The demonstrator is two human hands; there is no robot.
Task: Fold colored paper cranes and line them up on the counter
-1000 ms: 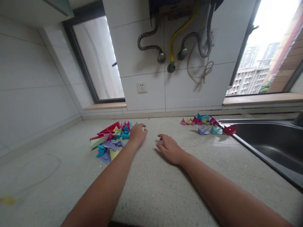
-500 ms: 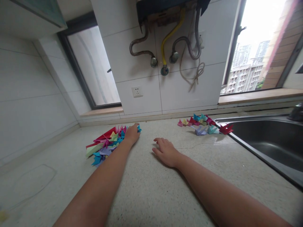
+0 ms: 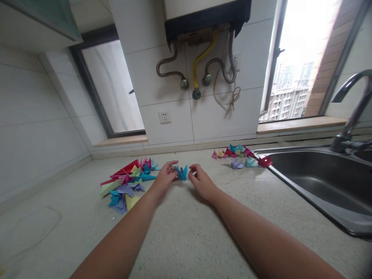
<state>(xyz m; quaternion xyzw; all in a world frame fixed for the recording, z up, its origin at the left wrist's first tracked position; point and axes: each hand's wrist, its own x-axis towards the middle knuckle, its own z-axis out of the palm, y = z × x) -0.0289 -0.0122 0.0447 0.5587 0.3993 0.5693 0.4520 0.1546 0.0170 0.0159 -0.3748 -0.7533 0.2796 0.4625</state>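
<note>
A blue origami crane (image 3: 182,173) is between my two hands, at the middle of the counter. My left hand (image 3: 165,179) grips its left side with the thumb and lower fingers, the index finger stretched out above. Close to the crane's right side is my right hand (image 3: 201,182), its fingers curved and apart, holding nothing. A pile of folded paper cranes (image 3: 124,189) in red, pink, yellow, purple and blue lies left of my left hand. A second group of paper cranes (image 3: 238,162) sits to the right, beside the sink.
A steel sink (image 3: 308,205) with a faucet (image 3: 344,141) is set into the speckled counter (image 3: 186,240) on the right. Hoses and valves hang below a water heater (image 3: 207,17) on the tiled wall. A wall socket (image 3: 164,117) is below them.
My left hand has brought a blue crane from the left pile rightward to the middle. My right hand has stayed close by, and the view has shifted slightly right.
</note>
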